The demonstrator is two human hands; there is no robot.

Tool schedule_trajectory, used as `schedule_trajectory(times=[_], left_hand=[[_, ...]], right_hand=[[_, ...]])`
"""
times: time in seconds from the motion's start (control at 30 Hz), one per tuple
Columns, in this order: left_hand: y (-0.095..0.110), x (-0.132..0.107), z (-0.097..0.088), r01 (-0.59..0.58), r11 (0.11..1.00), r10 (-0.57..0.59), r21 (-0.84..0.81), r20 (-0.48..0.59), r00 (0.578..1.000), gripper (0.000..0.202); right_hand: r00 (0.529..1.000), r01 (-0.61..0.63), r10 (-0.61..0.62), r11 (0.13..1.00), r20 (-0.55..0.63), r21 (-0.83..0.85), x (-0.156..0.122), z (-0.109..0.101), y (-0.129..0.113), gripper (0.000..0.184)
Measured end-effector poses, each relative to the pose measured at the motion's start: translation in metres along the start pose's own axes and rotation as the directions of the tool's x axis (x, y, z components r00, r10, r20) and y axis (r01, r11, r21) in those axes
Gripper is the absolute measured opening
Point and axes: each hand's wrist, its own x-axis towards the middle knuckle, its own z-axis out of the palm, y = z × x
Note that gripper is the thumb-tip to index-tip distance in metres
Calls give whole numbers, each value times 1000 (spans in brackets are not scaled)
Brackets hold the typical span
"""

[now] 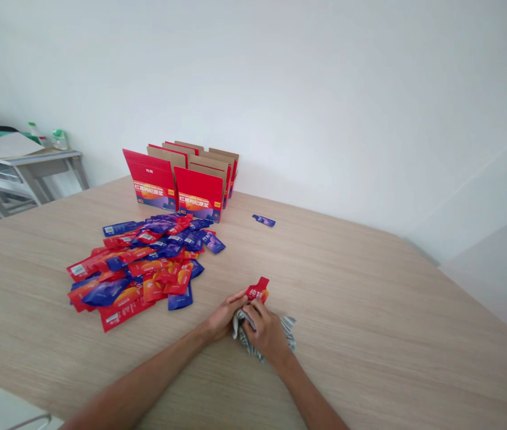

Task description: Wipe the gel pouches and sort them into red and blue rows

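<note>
The person's right hand (267, 331) grips a striped cloth (288, 332) against a red sachet (257, 292) held in the left hand (224, 315), work seemingly barely begun, with a big sachet heap (146, 263) left over, one blue sachet (264, 220) perhaps done beyond, and open-flapped cartons (198, 192) behind, contents hidden.

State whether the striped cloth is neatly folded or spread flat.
Neither; it is crumpled. The striped cloth bunches under the right grip, with creased, uneven edges poking out on both sides.
</note>
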Motion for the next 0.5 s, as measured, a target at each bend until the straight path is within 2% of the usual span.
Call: schedule_trajectory(times=[0.13,0.27,0.33,0.4,0.5], left_hand=[[1,-6,2,58,998,-58,10,150,987,28],[1,-6,1,92,996,-88,-9,189,978,28],[2,-4,-1,74,997,-68,-34,155,986,28],[3,-1,-3,48,997,-42,-67,90,995,28],[5,0,-4,31,996,-29,-87,29,999,28]], right_hand=[[985,-140,138,990,-102,-11,3,-10,10,27],[971,-191,188,982,-148,-6,4,-16,15,24],[984,-158,157,987,-88,-5,4,-11,9,25],[996,-91,91,996,22,0,2,-4,1,28],[988,-18,15,1000,157,18,-1,5,-7,29]])
